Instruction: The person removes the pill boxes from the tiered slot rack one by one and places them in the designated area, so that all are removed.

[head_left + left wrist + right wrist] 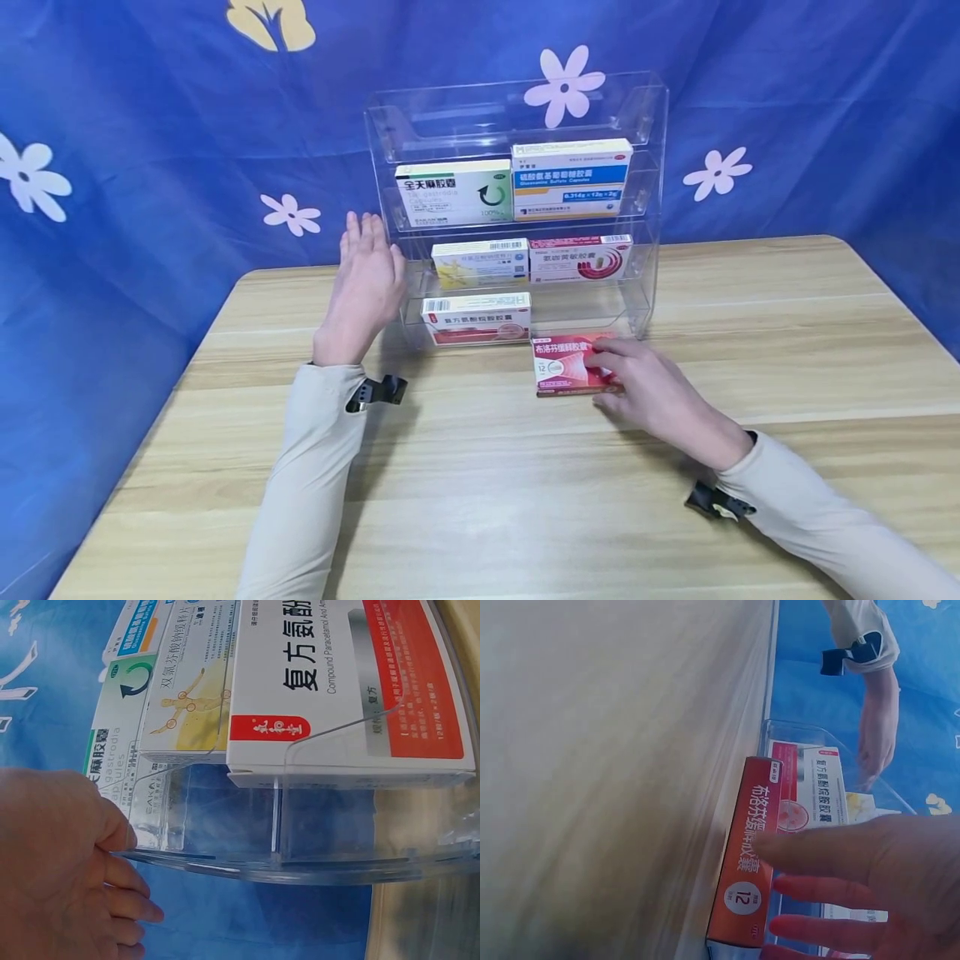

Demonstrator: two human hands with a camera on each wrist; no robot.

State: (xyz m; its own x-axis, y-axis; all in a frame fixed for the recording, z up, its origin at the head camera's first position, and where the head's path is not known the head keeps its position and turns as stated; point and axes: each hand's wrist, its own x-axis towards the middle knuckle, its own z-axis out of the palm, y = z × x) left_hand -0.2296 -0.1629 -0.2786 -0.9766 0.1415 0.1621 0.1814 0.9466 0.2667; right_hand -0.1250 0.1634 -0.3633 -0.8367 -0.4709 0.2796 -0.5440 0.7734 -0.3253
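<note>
A clear tiered rack (637, 321) stands on the table with medicine boxes on its shelves. My left hand (363, 271) lies along the rack's left side, its fingers fairly straight. In the left wrist view, that hand (67, 862) is at the clear side wall (330, 871). At the bottom tier's right part, my right hand (652, 387) holds a red medicine box (558, 367) between thumb and fingers; the fingers cover its right end. The right wrist view shows the thumb of the right hand (870, 877) on the red box's side (742, 855).
Left of the red box, a white-and-red box (480, 321) occupies the bottom tier. A yellow-white box (480, 265) and a crimson-white box (577, 262) fill the middle tier. Above are a green-white box (453, 196) and a blue-white box (570, 183). Behind hangs a blue flowered cloth (465, 50).
</note>
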